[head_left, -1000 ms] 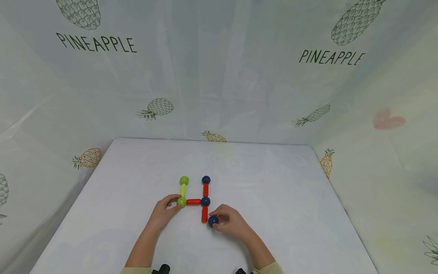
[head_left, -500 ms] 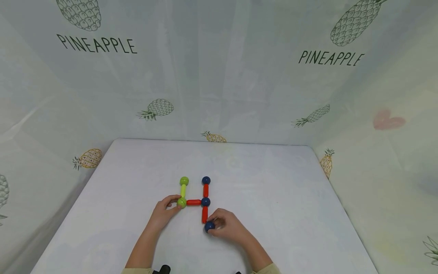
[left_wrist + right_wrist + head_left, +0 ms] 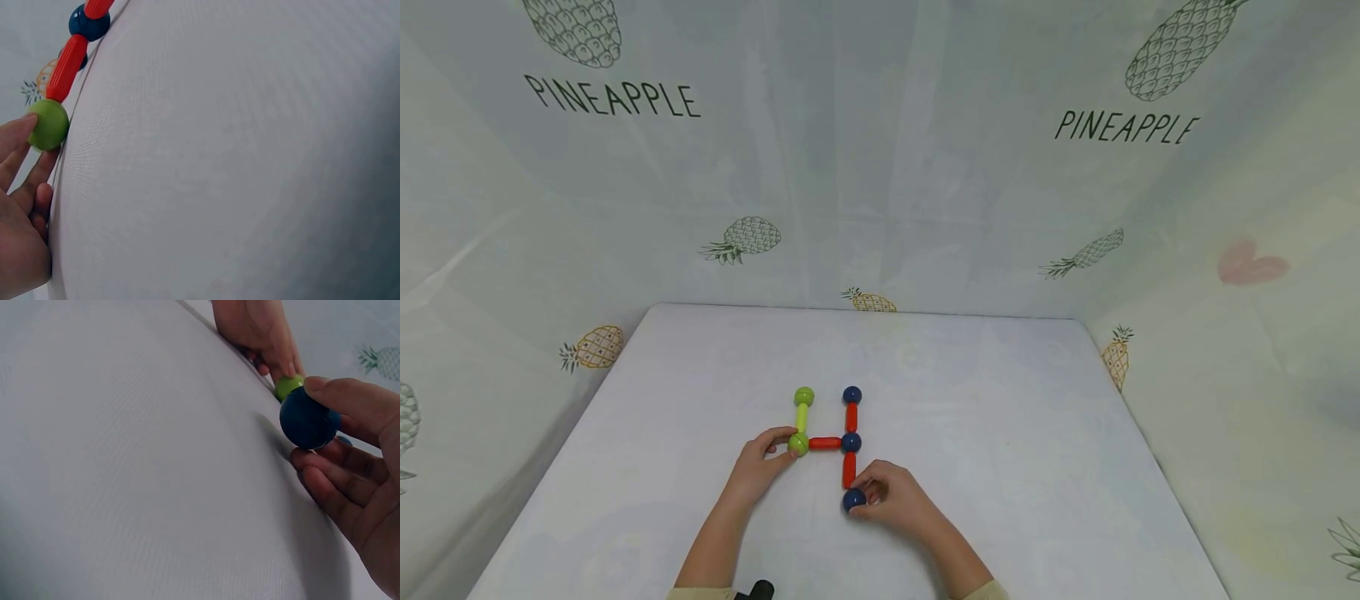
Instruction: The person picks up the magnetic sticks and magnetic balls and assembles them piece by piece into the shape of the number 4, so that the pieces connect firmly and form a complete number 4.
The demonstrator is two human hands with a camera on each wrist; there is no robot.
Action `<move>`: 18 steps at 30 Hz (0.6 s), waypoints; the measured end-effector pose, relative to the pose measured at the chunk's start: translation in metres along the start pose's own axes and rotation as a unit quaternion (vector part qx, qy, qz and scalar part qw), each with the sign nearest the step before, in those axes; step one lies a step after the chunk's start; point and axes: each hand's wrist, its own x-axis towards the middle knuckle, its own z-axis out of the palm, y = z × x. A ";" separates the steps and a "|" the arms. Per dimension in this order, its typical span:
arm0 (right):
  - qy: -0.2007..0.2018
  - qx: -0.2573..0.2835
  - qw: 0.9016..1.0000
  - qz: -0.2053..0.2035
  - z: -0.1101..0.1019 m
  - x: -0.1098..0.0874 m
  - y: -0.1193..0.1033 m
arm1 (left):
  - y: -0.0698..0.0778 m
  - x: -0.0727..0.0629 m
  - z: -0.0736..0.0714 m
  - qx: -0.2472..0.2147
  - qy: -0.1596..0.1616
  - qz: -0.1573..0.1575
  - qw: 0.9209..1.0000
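My left hand (image 3: pixel 758 468) pinches the near green ball (image 3: pixel 798 444) between thumb and fingers. From that ball a yellow-green rod (image 3: pixel 802 417) runs back to a second green ball (image 3: pixel 804 396), and a red rod (image 3: pixel 825 443) runs right to a dark blue ball (image 3: pixel 851 442). Two more red rods join this blue ball, one reaching back to another blue ball (image 3: pixel 852 395), the other (image 3: pixel 849 471) pointing toward me. At its near end my right hand (image 3: pixel 897 498) pinches a third blue ball (image 3: pixel 309 419). Whether ball and rod touch is hard to tell.
The pieces lie on a white-covered table (image 3: pixel 985 400), its far edge against a pale curtain (image 3: pixel 880 167) printed with pineapples. The curtain also lines both sides. A black object (image 3: pixel 762 590) shows beside the left sleeve.
My right hand has brought its blue ball left and slightly toward me, from beside the near red rod to that rod's end. The left hand keeps its place on the green ball.
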 end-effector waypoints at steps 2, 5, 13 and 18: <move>0.004 -0.005 1.000 0.004 0.001 0.000 -0.001 | -0.001 0.000 0.000 0.001 0.001 0.001 1.000; 0.008 -0.011 1.000 0.006 0.001 0.001 -0.001 | -0.001 0.001 0.000 0.001 0.002 0.001 1.000; 0.013 -0.023 1.000 0.002 0.003 0.001 -0.003 | -0.004 0.002 0.001 0.002 0.004 0.002 1.000; 0.014 -0.016 1.000 0.012 0.004 0.000 -0.006 | -0.004 0.003 0.001 0.004 0.002 0.004 1.000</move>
